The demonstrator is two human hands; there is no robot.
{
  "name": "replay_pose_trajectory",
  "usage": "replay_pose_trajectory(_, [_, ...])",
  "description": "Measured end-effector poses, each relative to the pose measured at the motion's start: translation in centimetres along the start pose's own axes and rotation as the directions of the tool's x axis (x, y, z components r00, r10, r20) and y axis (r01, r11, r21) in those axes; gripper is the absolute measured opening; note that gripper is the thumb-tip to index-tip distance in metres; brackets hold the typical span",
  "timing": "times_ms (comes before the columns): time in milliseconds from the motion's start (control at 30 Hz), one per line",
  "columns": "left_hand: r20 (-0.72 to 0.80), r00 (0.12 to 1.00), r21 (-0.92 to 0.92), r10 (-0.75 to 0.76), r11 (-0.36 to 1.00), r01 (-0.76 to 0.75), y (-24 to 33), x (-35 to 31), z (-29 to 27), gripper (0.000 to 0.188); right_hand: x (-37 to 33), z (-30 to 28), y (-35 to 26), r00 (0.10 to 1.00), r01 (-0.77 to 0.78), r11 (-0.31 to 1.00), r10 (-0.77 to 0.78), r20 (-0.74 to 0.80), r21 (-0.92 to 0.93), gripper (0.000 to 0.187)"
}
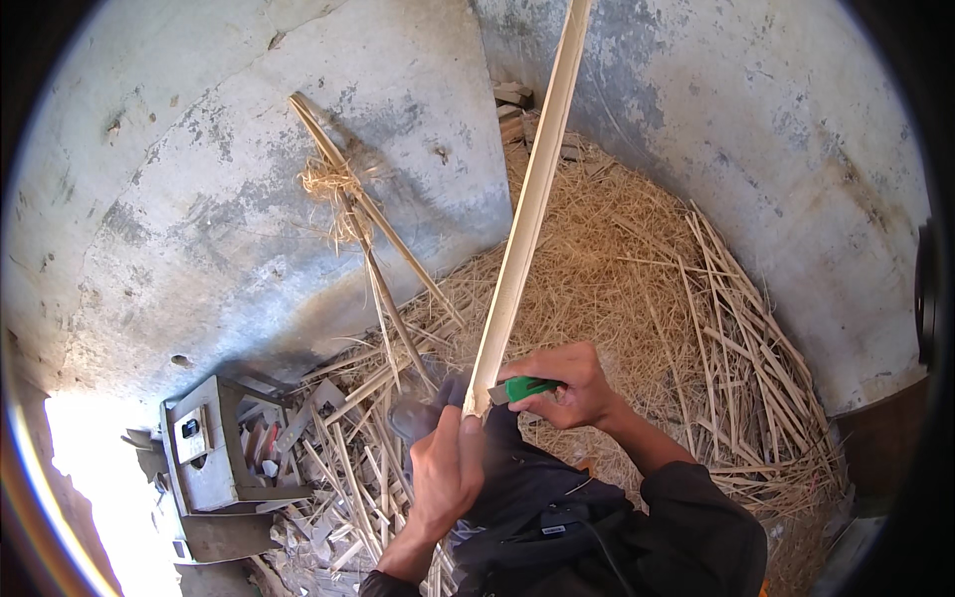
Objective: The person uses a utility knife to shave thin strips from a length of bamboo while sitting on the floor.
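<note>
A long, pale split bamboo strip [530,209] rises from my lap up past the top of the head view, its hollow side showing. My left hand [445,470] is closed around its lower end, thumb along the strip. In my right hand [574,386] is a green-handled utility knife [530,387], gripped in the fist. Its short blade points left and meets the strip's edge just above my left thumb. The strip's end looks rough and frayed there. My fingers partly cover the knife handle.
Straw-like shavings [607,249] heap up ahead against the walls. Loose thin sticks [746,348] lie along the right side, more on the lower left. Tied bamboo poles [373,229] lean on the left wall [229,179]. A worn wooden box [214,443] with scraps stands at lower left.
</note>
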State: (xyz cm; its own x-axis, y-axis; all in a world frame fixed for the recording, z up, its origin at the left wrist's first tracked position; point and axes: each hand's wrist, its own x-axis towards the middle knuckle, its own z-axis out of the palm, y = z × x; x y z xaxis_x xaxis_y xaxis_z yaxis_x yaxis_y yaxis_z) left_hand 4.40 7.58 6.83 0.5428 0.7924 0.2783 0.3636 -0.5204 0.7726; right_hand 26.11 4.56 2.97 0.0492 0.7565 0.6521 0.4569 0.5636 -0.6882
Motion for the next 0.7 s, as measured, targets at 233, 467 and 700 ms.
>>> replay_pose_trajectory(233, [0.000,0.999,-0.011,-0.038,0.999,0.038,0.1,-0.1,0.0,0.032,-0.3,0.2,0.4,0.999,-0.007,0.996,0.003,-0.042,-0.094,0.029])
replay_pose_trajectory(467, [0.023,0.993,-0.030,-0.113,0.993,0.114,0.4,-0.6,-0.1,0.034,-0.5,0.3,0.8,0.999,-0.025,0.989,0.018,-0.047,-0.143,0.028])
replay_pose_trajectory(700, [0.044,0.990,-0.028,-0.132,0.991,0.134,0.1,-1.1,-0.3,0.034,-0.4,0.4,0.6,0.999,-0.015,0.983,0.009,-0.031,-0.181,0.026])
